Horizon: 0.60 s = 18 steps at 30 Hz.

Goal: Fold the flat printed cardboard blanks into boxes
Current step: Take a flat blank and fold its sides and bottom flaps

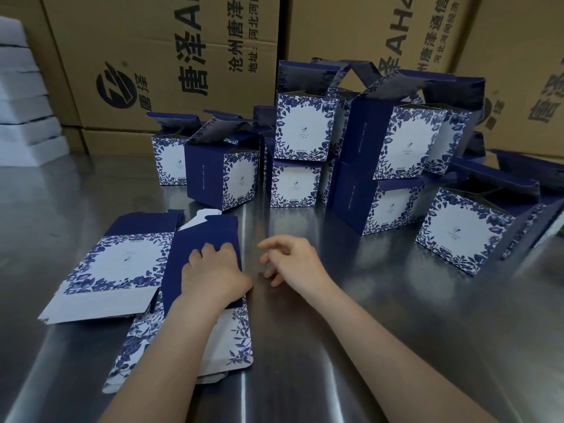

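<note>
Near the table's (335, 346) front left edge the flat blank (201, 236) lies pointing away from the person, under the left hand (213, 271), whose bent fingers grip its right edge, while the right hand (294, 261) hovers just beside it, loose and empty.

A packing storeroom: printed shipping cartons (171, 62) stacked behind a steel table (396, 315) (foam sheets (24, 96) too).

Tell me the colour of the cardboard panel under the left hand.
Plain dark navy; the head view shows the panel under the left hand.
</note>
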Each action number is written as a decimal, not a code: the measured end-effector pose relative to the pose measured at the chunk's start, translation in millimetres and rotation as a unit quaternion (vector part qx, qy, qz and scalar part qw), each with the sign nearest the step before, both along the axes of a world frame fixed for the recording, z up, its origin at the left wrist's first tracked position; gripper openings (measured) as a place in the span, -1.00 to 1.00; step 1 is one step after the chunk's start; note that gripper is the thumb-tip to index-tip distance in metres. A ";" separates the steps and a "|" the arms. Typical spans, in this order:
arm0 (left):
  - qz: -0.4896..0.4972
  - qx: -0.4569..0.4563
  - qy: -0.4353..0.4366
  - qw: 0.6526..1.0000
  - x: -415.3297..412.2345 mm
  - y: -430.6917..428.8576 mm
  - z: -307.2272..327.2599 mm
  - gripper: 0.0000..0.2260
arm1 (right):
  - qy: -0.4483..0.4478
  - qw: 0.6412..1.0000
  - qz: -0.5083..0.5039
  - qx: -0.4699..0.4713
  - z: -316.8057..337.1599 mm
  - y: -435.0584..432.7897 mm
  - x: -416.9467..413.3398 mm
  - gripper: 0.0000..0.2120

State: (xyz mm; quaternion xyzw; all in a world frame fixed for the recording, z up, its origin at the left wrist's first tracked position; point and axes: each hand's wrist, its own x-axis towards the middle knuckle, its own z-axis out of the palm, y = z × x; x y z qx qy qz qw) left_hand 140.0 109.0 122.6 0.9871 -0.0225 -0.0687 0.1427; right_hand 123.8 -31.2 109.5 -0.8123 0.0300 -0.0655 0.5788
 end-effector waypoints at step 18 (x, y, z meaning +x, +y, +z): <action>-0.052 -0.209 -0.191 0.958 -29.9 -31.5 8.2 -0.27 | 0.094 0.929 0.122 0.338 6.0 -2.3 -1.5 -0.78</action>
